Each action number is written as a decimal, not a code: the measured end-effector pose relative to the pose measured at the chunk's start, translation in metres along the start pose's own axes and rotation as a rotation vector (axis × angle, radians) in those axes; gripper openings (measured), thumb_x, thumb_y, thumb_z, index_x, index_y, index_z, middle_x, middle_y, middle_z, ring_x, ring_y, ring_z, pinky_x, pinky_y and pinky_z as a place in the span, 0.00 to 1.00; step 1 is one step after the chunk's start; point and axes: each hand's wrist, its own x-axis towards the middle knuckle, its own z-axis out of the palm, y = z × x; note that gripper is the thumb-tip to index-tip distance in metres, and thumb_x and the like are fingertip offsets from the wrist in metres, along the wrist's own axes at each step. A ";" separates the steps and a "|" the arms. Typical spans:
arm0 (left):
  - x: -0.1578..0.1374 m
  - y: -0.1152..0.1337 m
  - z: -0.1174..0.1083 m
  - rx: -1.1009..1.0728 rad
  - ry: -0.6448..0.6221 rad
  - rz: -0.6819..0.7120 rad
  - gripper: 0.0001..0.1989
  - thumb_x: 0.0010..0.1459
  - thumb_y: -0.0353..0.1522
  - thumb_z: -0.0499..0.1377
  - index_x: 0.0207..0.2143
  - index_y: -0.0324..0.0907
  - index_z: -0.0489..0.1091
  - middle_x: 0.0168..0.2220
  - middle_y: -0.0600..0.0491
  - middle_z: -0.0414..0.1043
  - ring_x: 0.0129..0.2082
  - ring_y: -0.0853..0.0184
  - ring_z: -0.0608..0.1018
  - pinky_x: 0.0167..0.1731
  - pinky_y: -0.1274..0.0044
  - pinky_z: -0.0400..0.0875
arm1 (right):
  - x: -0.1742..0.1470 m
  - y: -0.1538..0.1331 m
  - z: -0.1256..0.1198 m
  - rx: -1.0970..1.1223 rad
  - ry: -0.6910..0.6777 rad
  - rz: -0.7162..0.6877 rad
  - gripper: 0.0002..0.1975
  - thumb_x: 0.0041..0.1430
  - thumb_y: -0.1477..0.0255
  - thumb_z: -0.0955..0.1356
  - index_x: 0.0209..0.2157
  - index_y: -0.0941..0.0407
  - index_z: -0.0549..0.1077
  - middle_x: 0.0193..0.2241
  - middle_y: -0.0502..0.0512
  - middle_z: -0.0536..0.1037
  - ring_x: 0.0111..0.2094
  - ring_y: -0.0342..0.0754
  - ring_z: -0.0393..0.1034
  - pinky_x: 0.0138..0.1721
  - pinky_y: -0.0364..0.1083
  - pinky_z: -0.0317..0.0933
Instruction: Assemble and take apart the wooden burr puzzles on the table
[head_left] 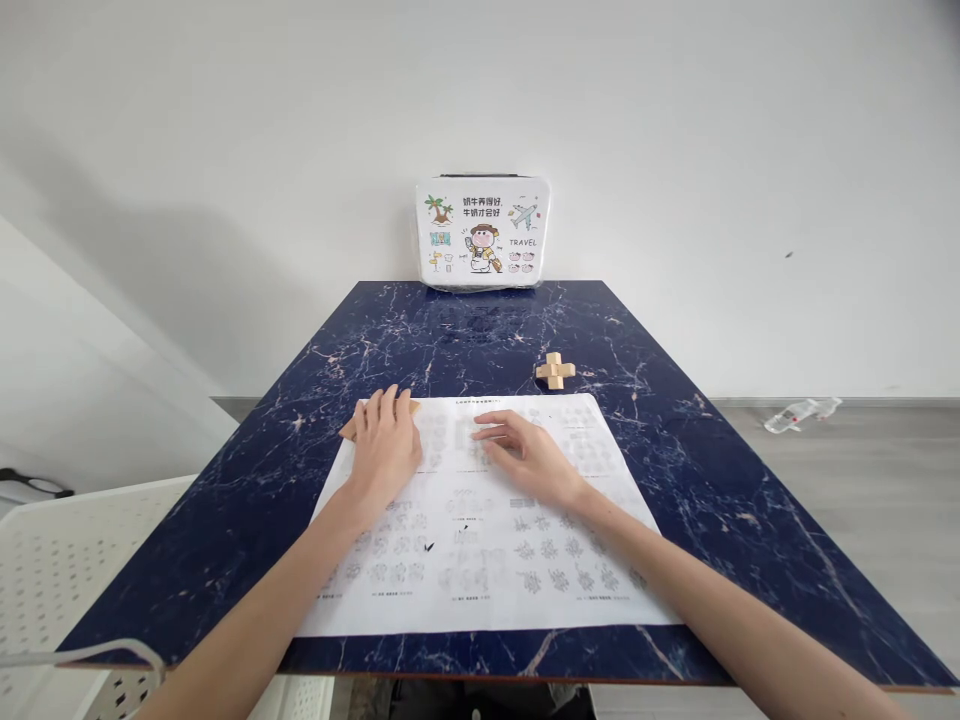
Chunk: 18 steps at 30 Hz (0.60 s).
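lying half-hidden under left fingers [387, 406], tan piece [348, 430]

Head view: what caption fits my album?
Left hand covering part of a brown piece, right hand over a white printed paper sheet, pale wooden cross beyond.

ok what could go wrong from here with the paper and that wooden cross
The left hand lies over a corner of the printed sheet, so sliding that hand might crease it. The wooden cross sits just beyond the sheet's top edge, so the right hand could knock it if reaching forward.
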 end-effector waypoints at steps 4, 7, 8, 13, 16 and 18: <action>0.004 0.010 -0.015 -0.229 -0.015 0.218 0.17 0.68 0.26 0.49 0.57 0.38 0.67 0.59 0.38 0.70 0.63 0.50 0.70 0.62 0.57 0.66 | 0.003 -0.001 -0.003 -0.061 0.098 0.019 0.11 0.63 0.73 0.66 0.47 0.53 0.74 0.42 0.57 0.83 0.44 0.51 0.79 0.46 0.52 0.71; 0.003 0.021 -0.025 -0.406 -0.144 0.373 0.13 0.69 0.26 0.49 0.50 0.43 0.69 0.49 0.47 0.76 0.49 0.58 0.78 0.50 0.65 0.74 | 0.006 0.002 -0.009 -0.089 0.150 0.016 0.09 0.62 0.71 0.66 0.43 0.54 0.74 0.40 0.55 0.82 0.40 0.50 0.78 0.40 0.49 0.68; 0.001 0.024 -0.027 -0.437 -0.205 0.415 0.12 0.70 0.26 0.49 0.48 0.43 0.69 0.45 0.49 0.77 0.43 0.61 0.79 0.45 0.68 0.74 | 0.007 0.003 -0.011 -0.095 0.164 0.018 0.08 0.62 0.71 0.66 0.43 0.54 0.74 0.39 0.55 0.82 0.38 0.50 0.78 0.38 0.48 0.67; -0.003 0.026 -0.028 -0.445 -0.301 0.472 0.11 0.68 0.24 0.49 0.39 0.43 0.69 0.37 0.54 0.78 0.25 0.69 0.73 0.30 0.73 0.65 | 0.012 0.008 -0.025 -0.105 0.219 0.065 0.07 0.64 0.67 0.65 0.40 0.53 0.73 0.31 0.52 0.80 0.27 0.47 0.72 0.29 0.46 0.61; -0.002 0.023 -0.029 -0.426 -0.279 0.465 0.11 0.67 0.25 0.49 0.37 0.43 0.69 0.35 0.55 0.78 0.23 0.70 0.71 0.28 0.74 0.61 | 0.016 0.011 -0.031 -0.104 0.246 0.089 0.07 0.65 0.65 0.65 0.40 0.53 0.71 0.26 0.50 0.78 0.24 0.46 0.68 0.26 0.45 0.59; -0.001 0.022 -0.030 -0.427 -0.271 0.466 0.11 0.67 0.25 0.49 0.36 0.42 0.70 0.35 0.55 0.79 0.23 0.71 0.71 0.28 0.74 0.61 | 0.019 0.014 -0.033 -0.093 0.286 0.083 0.08 0.65 0.63 0.66 0.40 0.53 0.70 0.26 0.50 0.77 0.24 0.46 0.69 0.25 0.45 0.59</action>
